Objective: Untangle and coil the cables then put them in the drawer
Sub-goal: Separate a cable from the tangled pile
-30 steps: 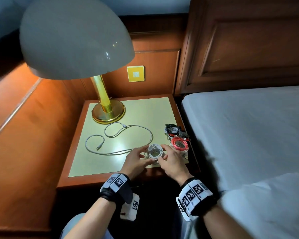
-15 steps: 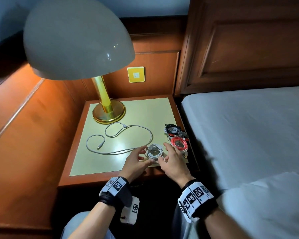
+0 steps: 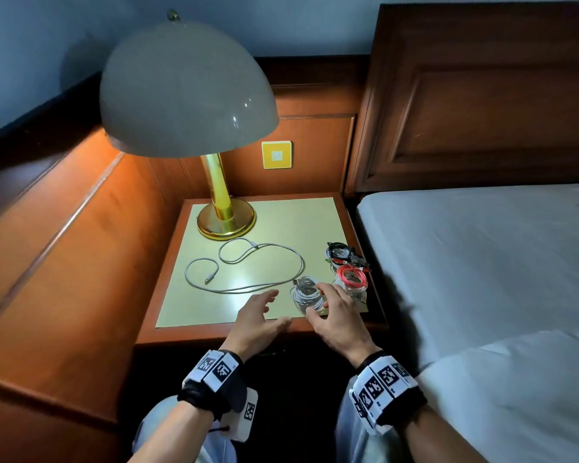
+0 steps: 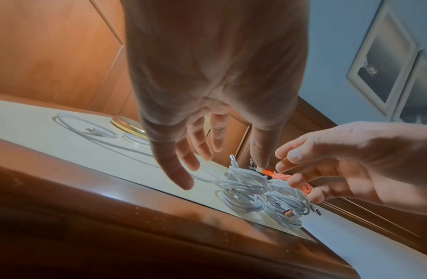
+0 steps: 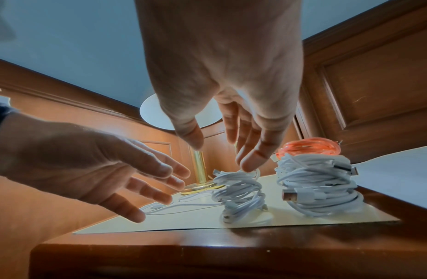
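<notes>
A coiled white cable (image 3: pixel 306 294) (image 4: pixel 241 190) (image 5: pixel 238 194) stands near the front edge of the nightstand (image 3: pixel 214 312). My left hand (image 3: pixel 274 309) (image 4: pixel 207 151) hovers just left of it with fingers spread, holding nothing. My right hand (image 3: pixel 320 304) (image 5: pixel 222 147) is over the coil with straight fingers, one fingertip touching its top. To the right is a stack of white coils (image 5: pixel 315 188) with a red coil (image 3: pixel 350 282) (image 5: pixel 310 149) on top. A loose white cable (image 3: pixel 248 265) lies uncoiled in the middle of the nightstand. A black cable bundle (image 3: pixel 340 253) sits behind the red coil.
A brass lamp with a wide shade (image 3: pixel 188 91) and round base (image 3: pixel 226 217) stands at the back left of the nightstand. The bed (image 3: pixel 482 262) borders it on the right and wood panelling on the left. The nightstand front below the top edge lies in shadow.
Both hands were holding the white coil; now the left hand has let go and pulled back to the left, and the right hand's fingers have opened above it.
</notes>
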Action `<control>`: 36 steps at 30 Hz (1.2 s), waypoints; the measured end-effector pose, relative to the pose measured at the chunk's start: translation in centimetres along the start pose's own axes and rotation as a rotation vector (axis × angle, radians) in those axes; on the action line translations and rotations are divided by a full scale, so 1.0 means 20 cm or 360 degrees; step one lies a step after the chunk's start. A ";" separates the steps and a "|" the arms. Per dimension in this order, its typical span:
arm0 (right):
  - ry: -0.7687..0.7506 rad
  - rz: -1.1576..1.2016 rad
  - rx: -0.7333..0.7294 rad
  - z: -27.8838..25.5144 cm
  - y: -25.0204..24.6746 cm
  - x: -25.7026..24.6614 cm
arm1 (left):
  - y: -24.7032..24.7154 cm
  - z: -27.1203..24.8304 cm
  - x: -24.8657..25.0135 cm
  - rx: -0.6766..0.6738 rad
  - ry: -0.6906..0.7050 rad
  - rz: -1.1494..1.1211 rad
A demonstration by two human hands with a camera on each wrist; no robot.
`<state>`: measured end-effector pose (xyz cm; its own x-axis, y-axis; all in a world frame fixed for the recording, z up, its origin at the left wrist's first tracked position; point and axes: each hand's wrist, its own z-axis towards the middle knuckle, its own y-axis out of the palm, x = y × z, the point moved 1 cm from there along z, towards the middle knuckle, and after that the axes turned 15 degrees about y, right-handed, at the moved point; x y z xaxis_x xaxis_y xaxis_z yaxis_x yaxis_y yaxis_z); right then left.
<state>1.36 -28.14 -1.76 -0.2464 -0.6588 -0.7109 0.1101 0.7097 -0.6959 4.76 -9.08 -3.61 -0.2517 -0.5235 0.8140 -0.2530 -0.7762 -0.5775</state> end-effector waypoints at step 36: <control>-0.0123 -0.0845 -0.0380 0.35 0.63 -0.28 | -0.38 0.12 -0.44 -0.0142 -0.0252 0.0825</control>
<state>10.89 -17.26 -7.23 -0.1365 -0.9494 -0.2827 -0.2315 0.3081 -0.9228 11.17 0.58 -6.29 -0.2225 -0.8812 0.4171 -0.2130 -0.3736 -0.9028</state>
